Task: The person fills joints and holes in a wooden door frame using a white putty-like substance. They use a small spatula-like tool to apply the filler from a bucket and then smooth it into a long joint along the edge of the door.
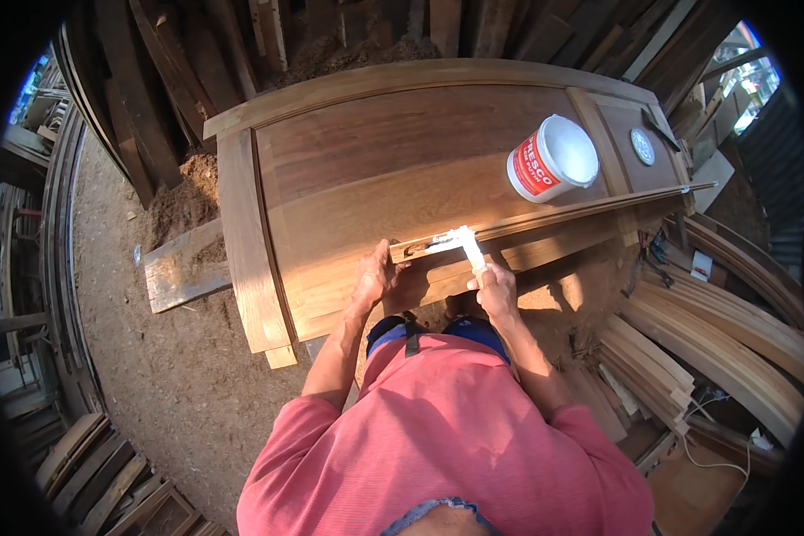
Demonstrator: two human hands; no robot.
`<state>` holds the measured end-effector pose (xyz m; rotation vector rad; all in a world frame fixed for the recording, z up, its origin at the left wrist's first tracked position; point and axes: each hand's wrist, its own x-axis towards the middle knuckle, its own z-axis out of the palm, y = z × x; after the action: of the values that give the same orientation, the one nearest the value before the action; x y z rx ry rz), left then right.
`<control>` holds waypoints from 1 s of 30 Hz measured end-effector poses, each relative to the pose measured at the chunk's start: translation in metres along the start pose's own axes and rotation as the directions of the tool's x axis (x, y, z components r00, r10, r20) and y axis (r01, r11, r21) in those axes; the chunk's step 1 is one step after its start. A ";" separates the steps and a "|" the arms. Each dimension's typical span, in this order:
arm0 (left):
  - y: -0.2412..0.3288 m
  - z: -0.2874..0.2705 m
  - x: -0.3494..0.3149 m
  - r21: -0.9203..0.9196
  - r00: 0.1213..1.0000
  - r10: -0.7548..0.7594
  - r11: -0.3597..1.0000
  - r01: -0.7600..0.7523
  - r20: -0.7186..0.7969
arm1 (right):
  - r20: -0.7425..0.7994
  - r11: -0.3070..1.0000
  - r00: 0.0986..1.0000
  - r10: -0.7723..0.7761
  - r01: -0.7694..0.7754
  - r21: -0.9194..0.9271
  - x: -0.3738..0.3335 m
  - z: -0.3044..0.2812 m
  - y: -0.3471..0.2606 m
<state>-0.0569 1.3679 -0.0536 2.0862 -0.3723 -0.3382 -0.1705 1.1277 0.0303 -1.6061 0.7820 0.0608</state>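
My left hand (pixel 377 275) is closed around the near left end of a long wooden strip (pixel 545 221). The strip slants across a panelled wooden door (pixel 348 152) and reaches past the door's right side. In my right hand (pixel 494 290) is the wooden handle of a small brush-like tool (pixel 472 248); its head is thickly coated in white paste, so I cannot see its bristles or blade. The head touches the strip just right of my left hand, where white paste lies smeared. Beyond the strip, a white and red plastic bucket (pixel 549 161) stands on the door.
A round whitish lid (pixel 641 147) and a dark flat tool (pixel 661 132) lie at the door's right end. Stacked timber (pixel 715 339) fills the right side. Dark boards (pixel 143 98) lean behind the door. One loose plank (pixel 188 263) sticks out at the left.
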 end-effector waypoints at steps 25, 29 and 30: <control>0.003 -0.001 0.000 0.082 1.000 0.014 0.997 -0.013 -0.009 | -0.092 0.801 0.885 -0.456 0.363 -0.477 -0.014 0.003 -0.003; 0.003 -0.002 0.002 0.094 1.000 -0.010 0.996 0.008 0.027 | -0.081 0.710 0.856 -0.511 0.366 -0.602 -0.012 0.000 -0.005; 0.006 -0.002 0.002 0.085 1.000 -0.016 0.996 0.014 0.025 | -0.057 0.650 0.805 -0.590 0.431 -0.626 -0.015 0.001 -0.008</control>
<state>-0.0548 1.3656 -0.0480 2.1699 -0.3921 -0.3645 -0.1775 1.1353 0.0441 -2.4348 0.4757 -0.3684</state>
